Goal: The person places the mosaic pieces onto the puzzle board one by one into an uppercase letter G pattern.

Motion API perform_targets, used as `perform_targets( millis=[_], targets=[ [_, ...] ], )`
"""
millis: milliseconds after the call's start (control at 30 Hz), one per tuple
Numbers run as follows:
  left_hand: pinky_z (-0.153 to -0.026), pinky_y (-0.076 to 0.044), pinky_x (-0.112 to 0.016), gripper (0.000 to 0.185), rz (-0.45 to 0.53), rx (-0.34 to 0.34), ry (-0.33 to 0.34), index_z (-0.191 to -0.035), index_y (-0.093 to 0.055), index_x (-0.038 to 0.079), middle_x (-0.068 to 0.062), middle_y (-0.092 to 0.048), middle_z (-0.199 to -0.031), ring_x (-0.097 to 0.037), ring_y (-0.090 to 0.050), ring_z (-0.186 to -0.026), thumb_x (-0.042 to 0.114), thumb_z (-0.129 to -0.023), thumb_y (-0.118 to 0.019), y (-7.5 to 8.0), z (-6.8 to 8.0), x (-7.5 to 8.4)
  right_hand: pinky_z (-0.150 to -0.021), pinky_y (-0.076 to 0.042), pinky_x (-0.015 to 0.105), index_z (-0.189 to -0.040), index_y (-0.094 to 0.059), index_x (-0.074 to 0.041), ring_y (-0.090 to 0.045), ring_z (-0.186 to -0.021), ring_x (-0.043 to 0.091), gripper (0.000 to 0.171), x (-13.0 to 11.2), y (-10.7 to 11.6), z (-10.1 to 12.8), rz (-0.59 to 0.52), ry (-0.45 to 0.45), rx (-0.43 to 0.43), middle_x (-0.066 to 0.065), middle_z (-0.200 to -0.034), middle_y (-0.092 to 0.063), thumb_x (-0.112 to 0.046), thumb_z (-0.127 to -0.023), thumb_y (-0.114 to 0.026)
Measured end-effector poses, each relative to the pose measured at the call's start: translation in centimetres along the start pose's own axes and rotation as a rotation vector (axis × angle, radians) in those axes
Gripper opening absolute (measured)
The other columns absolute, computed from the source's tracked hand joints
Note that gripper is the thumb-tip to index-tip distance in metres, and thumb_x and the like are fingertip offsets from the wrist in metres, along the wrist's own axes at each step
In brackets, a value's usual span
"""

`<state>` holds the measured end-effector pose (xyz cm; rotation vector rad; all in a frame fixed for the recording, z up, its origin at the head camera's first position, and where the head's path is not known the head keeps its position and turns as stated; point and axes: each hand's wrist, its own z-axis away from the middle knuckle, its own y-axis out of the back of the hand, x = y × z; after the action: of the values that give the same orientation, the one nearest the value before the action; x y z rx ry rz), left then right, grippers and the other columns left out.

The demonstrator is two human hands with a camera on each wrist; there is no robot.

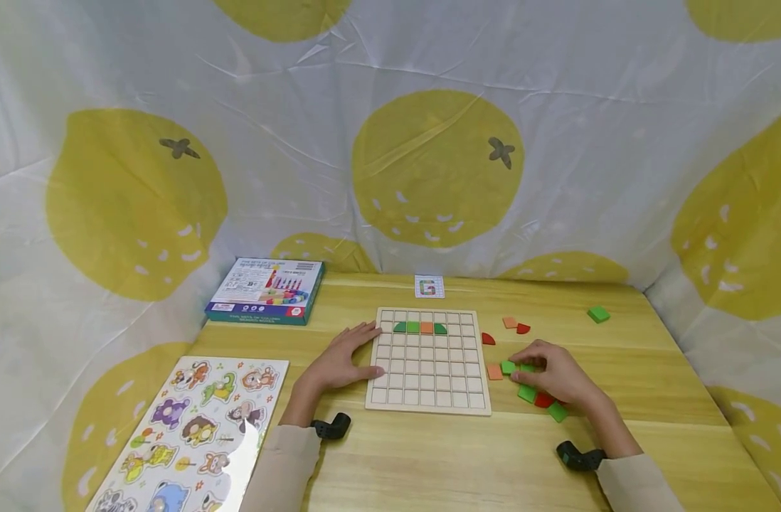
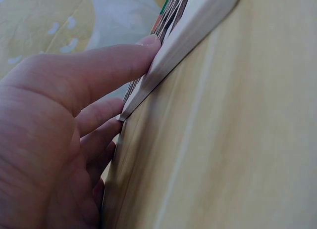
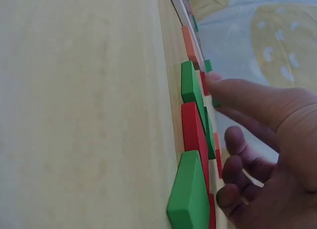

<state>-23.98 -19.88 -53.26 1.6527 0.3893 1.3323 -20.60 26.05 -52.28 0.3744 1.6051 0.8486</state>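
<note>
My left hand (image 1: 347, 359) rests at the left edge of a wooden grid board (image 1: 427, 400), fingers spread, the thumb (image 2: 141, 53) on its rim. One row of the board holds a dark green quarter-round piece (image 1: 400, 327), a light green square (image 1: 413, 327), an orange square (image 1: 427, 328) and another dark green quarter-round (image 1: 440, 328). Right of the board, my right hand (image 1: 553, 371) pinches a green square tile (image 1: 508, 367) between thumb and index finger, low among loose pieces. Its other fingers are curled, and the thumb partly hides the tile in the right wrist view.
Around the right hand lie an orange square (image 1: 495, 372), red pieces (image 1: 544, 400) and green squares (image 1: 557, 412). A green tile (image 1: 598, 314) sits farther right. Behind the board is a pattern card (image 1: 429, 286). A box (image 1: 265, 291) and an animal puzzle board (image 1: 198, 427) are at left.
</note>
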Motion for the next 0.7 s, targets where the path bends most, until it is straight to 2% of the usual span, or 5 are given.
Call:
perform_targets(
  millis=[267, 433, 700],
  targets=[
    [-0.132, -0.012, -0.05, 0.065, 0.009, 0.024, -0.003, -0.159, -0.043, 0.02, -0.002, -0.031, -0.17, -0.029, -0.022, -0.16, 0.041, -0.101, -0.062, -0.2, 0.0, 0.1, -0.066, -0.047, 0.024, -0.113, -0.078, -0.018, -0.052, -0.081, 0.017, 0.027, -1.1, -0.1, -1.1, 0.014, 0.022, 0.052, -0.003, -0.091, -0.064, -0.029, -0.089, -0.082],
    [-0.131, -0.013, -0.052, 0.065, 0.009, 0.035, -0.012, -0.159, -0.044, 0.018, -0.004, -0.033, -0.169, -0.031, -0.023, -0.159, 0.038, -0.1, -0.063, -0.3, 0.1, 0.1, -0.066, -0.046, 0.025, -0.113, -0.078, -0.016, -0.052, -0.081, 0.018, 0.028, -1.9, -0.7, -2.1, -0.003, 0.052, 0.056, -0.002, -0.089, -0.06, -0.028, -0.089, -0.083],
    [-0.132, -0.011, -0.053, 0.065, 0.035, 0.022, -0.003, -0.159, -0.042, 0.019, -0.003, -0.031, -0.17, -0.032, -0.021, -0.16, 0.038, -0.101, -0.062, -0.1, 0.1, 0.3, -0.063, -0.046, 0.027, -0.109, -0.079, -0.02, -0.052, -0.082, 0.022, 0.02, -4.3, -1.6, -4.1, -0.055, 0.074, 0.053, -0.001, -0.09, -0.061, -0.023, -0.089, -0.082]
  ],
)
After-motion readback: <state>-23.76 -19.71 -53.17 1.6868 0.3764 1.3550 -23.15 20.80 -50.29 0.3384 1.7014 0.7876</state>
